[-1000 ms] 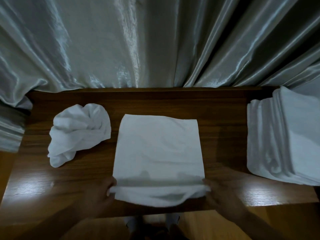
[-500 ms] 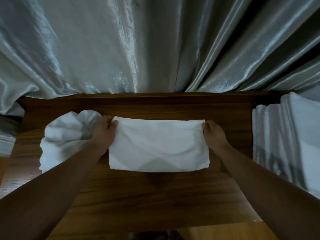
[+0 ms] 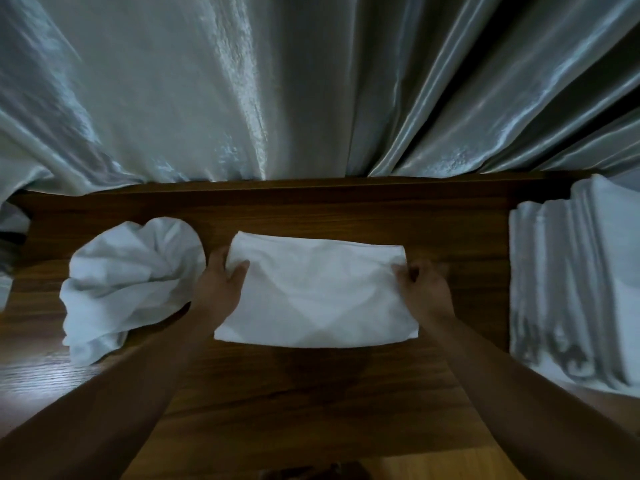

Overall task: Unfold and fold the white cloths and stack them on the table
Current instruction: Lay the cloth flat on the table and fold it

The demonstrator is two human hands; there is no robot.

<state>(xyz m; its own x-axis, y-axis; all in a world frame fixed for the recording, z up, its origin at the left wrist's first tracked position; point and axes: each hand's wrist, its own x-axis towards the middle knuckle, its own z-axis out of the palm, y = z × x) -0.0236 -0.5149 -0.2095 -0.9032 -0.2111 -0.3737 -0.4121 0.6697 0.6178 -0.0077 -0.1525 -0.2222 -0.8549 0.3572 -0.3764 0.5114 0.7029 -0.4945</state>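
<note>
Pinch grips at centre frame: left hand [image 3: 221,284] on the left edge of the half-folded cloth [image 3: 318,299], right hand [image 3: 425,287] apparently on its right. Likely another fold due; crumpled cloth [image 3: 128,282] at left untouched, folded stack [image 3: 575,289] at right.

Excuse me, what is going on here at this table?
A person is folding a white cloth in the middle of a wooden table. The cloth lies flat as a folded rectangle. The left hand grips its left end and the right hand pinches its right end. A crumpled cloth waits just to the left, and a stack of folded cloths sits at the right edge of the table. A shiny curtain hangs behind.
</note>
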